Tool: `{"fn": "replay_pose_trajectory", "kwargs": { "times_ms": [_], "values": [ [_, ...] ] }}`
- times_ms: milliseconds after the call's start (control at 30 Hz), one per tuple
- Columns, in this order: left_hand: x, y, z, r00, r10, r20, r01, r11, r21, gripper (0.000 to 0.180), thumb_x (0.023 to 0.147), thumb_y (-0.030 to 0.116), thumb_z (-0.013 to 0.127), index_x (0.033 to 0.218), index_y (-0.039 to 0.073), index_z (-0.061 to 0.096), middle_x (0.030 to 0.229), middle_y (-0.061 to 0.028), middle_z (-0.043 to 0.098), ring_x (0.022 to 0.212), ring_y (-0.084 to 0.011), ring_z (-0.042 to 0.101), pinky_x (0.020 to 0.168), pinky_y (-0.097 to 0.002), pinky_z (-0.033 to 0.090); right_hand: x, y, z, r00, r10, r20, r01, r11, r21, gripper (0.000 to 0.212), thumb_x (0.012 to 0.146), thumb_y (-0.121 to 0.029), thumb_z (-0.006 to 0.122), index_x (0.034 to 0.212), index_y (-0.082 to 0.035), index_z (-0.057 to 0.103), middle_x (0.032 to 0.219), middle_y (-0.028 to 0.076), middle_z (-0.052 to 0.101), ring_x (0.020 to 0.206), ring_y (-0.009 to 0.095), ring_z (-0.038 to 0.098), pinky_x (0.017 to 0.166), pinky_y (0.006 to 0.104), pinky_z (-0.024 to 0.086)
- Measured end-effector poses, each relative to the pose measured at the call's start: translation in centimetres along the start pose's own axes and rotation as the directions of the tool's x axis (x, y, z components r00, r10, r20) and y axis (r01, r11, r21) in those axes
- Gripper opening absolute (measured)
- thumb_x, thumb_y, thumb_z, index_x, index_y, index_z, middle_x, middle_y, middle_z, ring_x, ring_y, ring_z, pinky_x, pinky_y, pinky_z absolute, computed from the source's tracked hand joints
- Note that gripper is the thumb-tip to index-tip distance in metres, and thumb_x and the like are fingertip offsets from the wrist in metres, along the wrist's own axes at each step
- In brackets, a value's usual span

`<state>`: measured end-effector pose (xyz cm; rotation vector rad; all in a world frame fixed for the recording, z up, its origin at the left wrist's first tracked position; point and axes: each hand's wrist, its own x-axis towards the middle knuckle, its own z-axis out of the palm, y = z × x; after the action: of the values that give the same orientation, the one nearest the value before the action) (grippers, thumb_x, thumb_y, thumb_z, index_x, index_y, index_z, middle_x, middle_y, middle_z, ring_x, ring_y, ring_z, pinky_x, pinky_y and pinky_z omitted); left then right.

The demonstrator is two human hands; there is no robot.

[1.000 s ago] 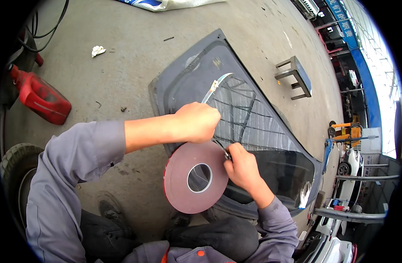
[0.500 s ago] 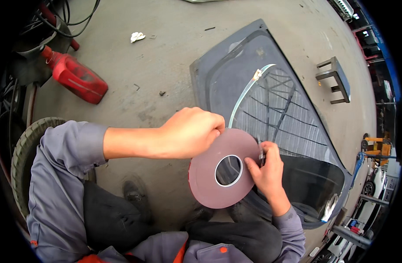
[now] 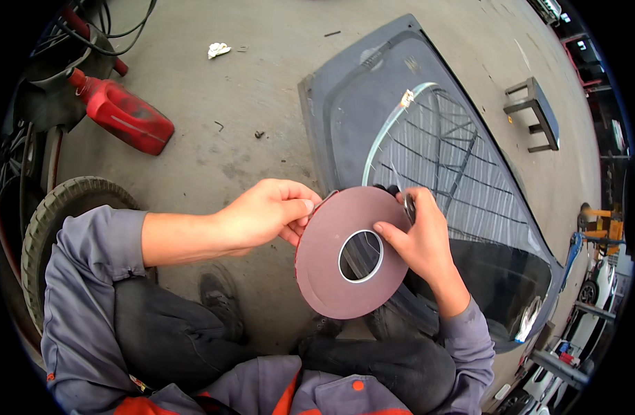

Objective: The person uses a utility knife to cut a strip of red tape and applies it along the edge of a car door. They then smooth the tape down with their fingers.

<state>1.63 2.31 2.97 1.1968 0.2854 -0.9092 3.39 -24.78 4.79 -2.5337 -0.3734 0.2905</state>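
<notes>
A large flat roll of double-sided tape (image 3: 319, 266), mauve on its face with red along the edge, stands in front of me over my knees. My right hand (image 3: 425, 235) grips its right side, thumb on the face by the white-rimmed core. In the same hand sits a slim metal tool with a dark loop (image 3: 409, 207), apparently scissors; the fingers hide part of it. At the roll's upper left edge, my left hand (image 3: 279, 213) pinches the tape's loose end. Behind the roll lies a dark car tailgate (image 3: 359, 104) with a window (image 3: 449, 159).
A red jug (image 3: 127, 117) lies tilted on the floor at the left, near a tyre (image 3: 54, 225). Crumpled white paper (image 3: 218, 50) is farther off. A small stool (image 3: 535, 114) stands beyond the tailgate. A white-and-blue glove-like item (image 3: 528, 321) rests on its near right corner.
My left hand has lowered and shifted left to the roll's edge, turning so the thumb shows. My right hand and the roll have risen slightly, and the metal tool shows more.
</notes>
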Motion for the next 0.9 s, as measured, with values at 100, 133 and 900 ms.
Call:
{"fn": "replay_pose_trajectory", "kwargs": {
  "times_ms": [100,133,900],
  "values": [
    [-0.2,0.2,0.2,0.995,0.098,0.034,-0.098,0.995,-0.003,0.022,0.098,0.015,0.052,0.112,0.001,0.062,0.090,-0.0025,0.062,0.081,-0.0106,0.059,0.071,-0.0299,0.054,0.6,-0.5,0.0,0.996,-0.086,-0.028,0.088,0.993,0.075,0.055,0.070,-0.021,0.083,0.109,0.001,0.052,0.098,0.018,0.060,0.087,0.035,0.062,0.074,0.0405,0.049],
    [-0.1,0.3,0.2,0.993,0.101,0.054,-0.101,0.995,0.005,0.022,0.098,0.016,0.053,0.111,0.001,0.062,0.090,-0.0022,0.062,0.081,-0.0105,0.059,0.070,-0.0299,0.054,0.8,-0.5,0.0,0.996,-0.086,-0.034,0.089,0.991,0.104,0.052,0.070,-0.020,0.081,0.109,0.001,0.053,0.096,0.018,0.060,0.087,0.035,0.062,0.074,0.0414,0.049],
    [-0.2,-5.6,1.1,0.974,-0.106,0.201,0.072,0.984,0.165,0.041,0.090,0.015,0.069,0.125,0.001,0.053,0.115,-0.0074,0.062,0.102,-0.0145,0.059,0.089,-0.0330,0.050,1.1,-1.7,-2.7,0.993,0.040,-0.107,-0.023,0.987,0.159,0.035,0.079,-0.009,0.070,0.103,0.007,0.052,0.083,0.022,0.064,0.080,0.041,0.065,0.069,0.0462,0.050]
  ]
}}
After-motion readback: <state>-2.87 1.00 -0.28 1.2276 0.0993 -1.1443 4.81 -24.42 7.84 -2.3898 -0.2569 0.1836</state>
